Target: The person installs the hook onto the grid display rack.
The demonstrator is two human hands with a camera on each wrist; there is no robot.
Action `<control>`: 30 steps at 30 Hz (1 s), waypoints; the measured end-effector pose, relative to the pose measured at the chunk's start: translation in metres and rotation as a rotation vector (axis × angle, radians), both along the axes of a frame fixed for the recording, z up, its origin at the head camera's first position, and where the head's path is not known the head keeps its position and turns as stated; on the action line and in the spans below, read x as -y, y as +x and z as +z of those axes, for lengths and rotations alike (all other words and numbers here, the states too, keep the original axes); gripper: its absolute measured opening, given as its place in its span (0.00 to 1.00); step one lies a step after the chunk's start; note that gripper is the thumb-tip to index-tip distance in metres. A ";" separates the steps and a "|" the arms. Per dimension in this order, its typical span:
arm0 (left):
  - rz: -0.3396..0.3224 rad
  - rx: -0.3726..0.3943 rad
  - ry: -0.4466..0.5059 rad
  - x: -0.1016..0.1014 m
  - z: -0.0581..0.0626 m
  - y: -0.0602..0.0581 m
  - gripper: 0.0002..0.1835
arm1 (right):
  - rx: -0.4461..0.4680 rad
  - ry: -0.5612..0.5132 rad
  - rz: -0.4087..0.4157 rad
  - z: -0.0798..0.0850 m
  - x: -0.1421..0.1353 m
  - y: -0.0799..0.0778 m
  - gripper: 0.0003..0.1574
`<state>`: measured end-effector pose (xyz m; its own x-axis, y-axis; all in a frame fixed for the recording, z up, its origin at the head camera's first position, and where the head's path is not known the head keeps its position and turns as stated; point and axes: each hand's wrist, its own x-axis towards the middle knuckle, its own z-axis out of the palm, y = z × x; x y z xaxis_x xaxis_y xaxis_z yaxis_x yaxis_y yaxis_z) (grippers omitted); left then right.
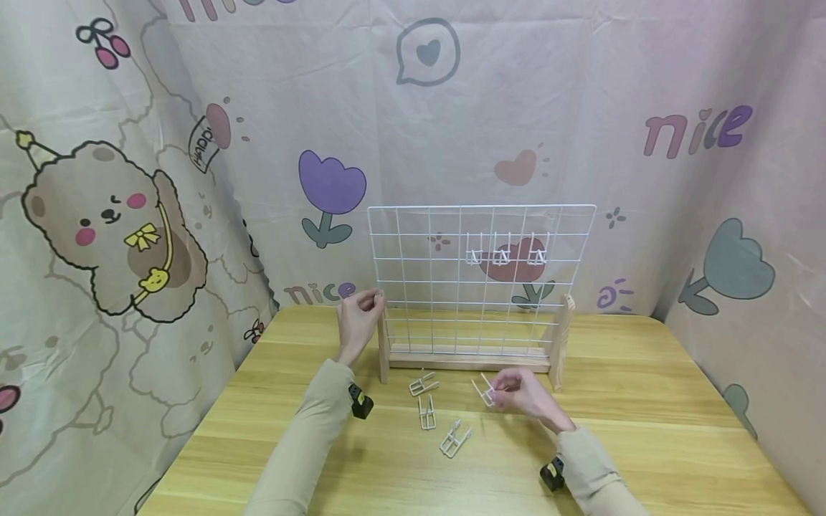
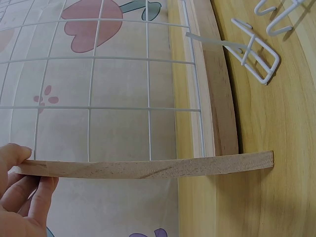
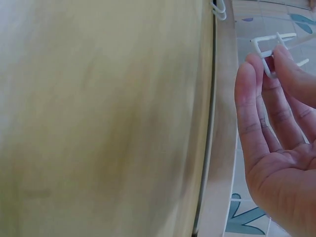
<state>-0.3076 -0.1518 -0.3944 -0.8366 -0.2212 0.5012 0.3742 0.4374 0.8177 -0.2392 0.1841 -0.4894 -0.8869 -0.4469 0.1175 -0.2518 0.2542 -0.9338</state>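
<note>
A white wire grid panel (image 1: pixel 445 279) stands upright in a wooden base (image 1: pixel 471 362). My left hand (image 1: pixel 359 319) pinches the top of the base's left wooden post (image 1: pixel 383 344); in the left wrist view, thumb and fingers (image 2: pixel 42 202) lie on either side of that post. In front of the base, my right hand (image 1: pixel 525 394) holds a white wire hook (image 1: pixel 484 393) between thumb and fingertips, its prongs pointing away from the hand. The right wrist view shows the same hook (image 3: pixel 266 55) in the pinch. Three similar hooks hang in a row on the upper right of the grid, one of them a hook (image 1: pixel 537 256) at the right.
Three more white hooks lie on the wooden table (image 1: pixel 271 430): one hook (image 1: pixel 424 385) near the base, another hook (image 1: pixel 426 413) just in front, and a third hook (image 1: pixel 455 439) closest to me. The right wooden post (image 1: pixel 563 344) stands behind my right hand. A printed curtain (image 1: pixel 548 86) surrounds the table.
</note>
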 end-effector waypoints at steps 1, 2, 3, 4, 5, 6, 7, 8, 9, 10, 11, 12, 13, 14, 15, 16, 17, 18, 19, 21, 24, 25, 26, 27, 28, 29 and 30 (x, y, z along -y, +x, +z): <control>-0.001 0.000 0.003 0.000 0.000 0.000 0.15 | -0.008 -0.003 0.000 0.001 0.001 0.000 0.10; -0.001 0.000 0.000 0.000 0.000 0.000 0.15 | -0.014 -0.006 0.000 0.002 0.001 0.000 0.10; -0.002 0.000 0.000 0.000 0.000 0.000 0.15 | -0.017 -0.004 -0.004 0.003 0.002 0.001 0.10; -0.001 0.001 -0.001 0.000 0.000 0.001 0.15 | -0.020 -0.004 -0.007 0.004 0.002 0.001 0.11; -0.001 0.001 0.000 0.000 0.000 0.001 0.15 | -0.019 -0.005 -0.011 0.005 0.003 0.001 0.11; -0.001 0.000 -0.002 0.000 0.000 0.001 0.15 | -0.013 -0.008 -0.015 0.006 0.003 0.001 0.12; -0.002 0.000 -0.004 0.000 0.000 0.001 0.15 | -0.013 -0.009 -0.019 0.007 0.004 0.001 0.12; -0.001 0.000 -0.005 0.000 0.000 0.001 0.15 | -0.007 -0.013 -0.024 0.008 0.005 0.001 0.13; -0.002 0.000 -0.005 0.000 0.001 0.001 0.15 | -0.007 -0.014 -0.031 0.009 0.005 0.001 0.13; -0.002 0.000 -0.006 0.000 0.001 0.001 0.15 | -0.008 -0.017 -0.037 0.010 0.006 0.001 0.14; -0.005 -0.001 -0.003 0.000 0.001 0.001 0.15 | -0.007 -0.024 -0.043 0.011 0.007 0.001 0.14; -0.008 -0.001 -0.002 0.000 0.001 0.001 0.15 | -0.008 -0.030 -0.050 0.012 0.008 0.001 0.14; -0.009 0.000 -0.001 0.000 0.001 0.001 0.15 | -0.016 -0.037 -0.052 0.012 0.009 0.001 0.14; -0.010 0.000 0.000 0.000 0.001 0.001 0.15 | -0.016 -0.044 -0.057 0.013 0.010 0.000 0.14; -0.012 0.000 0.001 0.000 0.001 0.002 0.15 | -0.017 -0.053 -0.060 0.014 0.011 0.000 0.14; -0.015 0.000 0.004 0.000 0.001 0.001 0.15 | -0.014 -0.064 -0.061 0.015 0.012 0.000 0.14; -0.017 0.002 0.008 0.000 0.001 0.001 0.14 | -0.009 -0.075 -0.060 0.016 0.013 0.000 0.14; -0.018 0.003 0.008 0.000 0.001 0.001 0.14 | -0.010 -0.083 -0.059 0.017 0.014 0.000 0.14; -0.018 0.003 0.006 0.000 0.001 0.001 0.14 | -0.007 -0.093 -0.054 0.018 0.015 0.001 0.15; -0.019 0.003 0.006 0.000 0.001 0.001 0.15 | -0.003 -0.108 -0.053 0.022 0.017 0.002 0.15; -0.016 0.003 0.002 0.000 0.000 0.000 0.15 | -0.021 -0.131 -0.047 0.027 0.020 0.003 0.16; -0.015 0.003 0.000 0.000 0.000 0.001 0.15 | -0.027 -0.140 -0.048 0.028 0.021 0.003 0.16; -0.014 0.004 -0.001 0.000 0.000 0.000 0.15 | -0.034 -0.151 -0.048 0.030 0.023 0.004 0.16; -0.014 0.006 0.001 0.000 0.000 0.001 0.15 | -0.037 -0.162 -0.050 0.032 0.024 0.004 0.16; -0.014 0.010 0.004 0.000 0.000 0.001 0.15 | -0.041 -0.172 -0.049 0.034 0.025 0.004 0.16; -0.014 0.013 0.006 0.000 0.000 0.001 0.15 | -0.042 -0.181 -0.055 0.035 0.026 0.004 0.16; -0.015 0.017 0.007 0.001 0.000 0.000 0.15 | -0.045 -0.189 -0.061 0.037 0.028 0.005 0.16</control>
<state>-0.3071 -0.1524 -0.3941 -0.8482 -0.2117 0.4855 0.3670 0.4259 0.8270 -0.2347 0.1566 -0.4527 -0.9035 -0.3589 0.2341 -0.2836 0.0913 -0.9546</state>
